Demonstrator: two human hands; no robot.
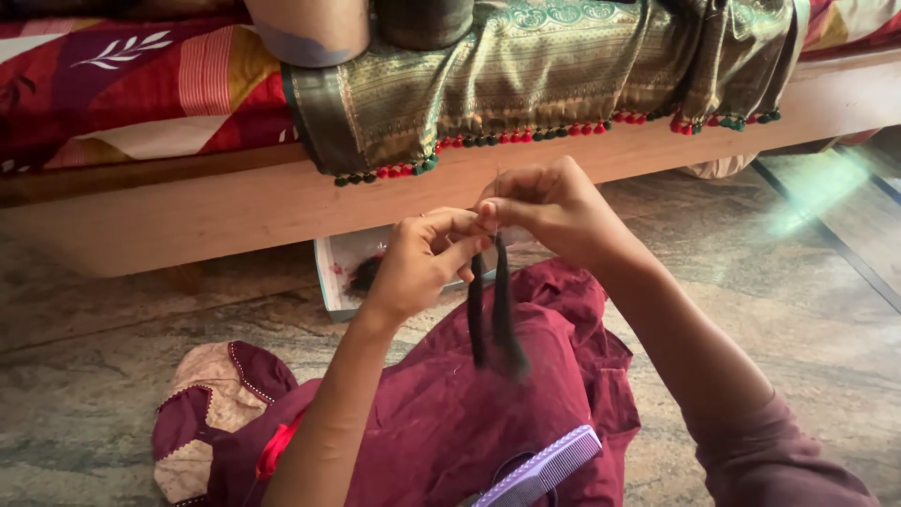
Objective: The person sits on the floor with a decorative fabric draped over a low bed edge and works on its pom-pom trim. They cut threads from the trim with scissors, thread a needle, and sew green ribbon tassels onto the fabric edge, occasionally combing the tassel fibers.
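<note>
My left hand (424, 258) and my right hand (544, 207) meet in front of me, fingers pinched together on the top of two dark thread tassels (495, 314) that hang down between them. A thin thread rises from my right fingertips. Below the tassels lies maroon cloth (450, 413) over my lap. Above, an olive-gold saree (526, 75) drapes over the wooden bed edge (235, 202), its hem trimmed with small red and green tassel balls (507, 137).
A lilac comb (542, 467) rests on the maroon cloth near the bottom edge. A white box (336, 272) with dark and red thread sits under the bed. A red patterned bedsheet (131, 84) covers the bed. Stone floor (798, 282) spreads to the right.
</note>
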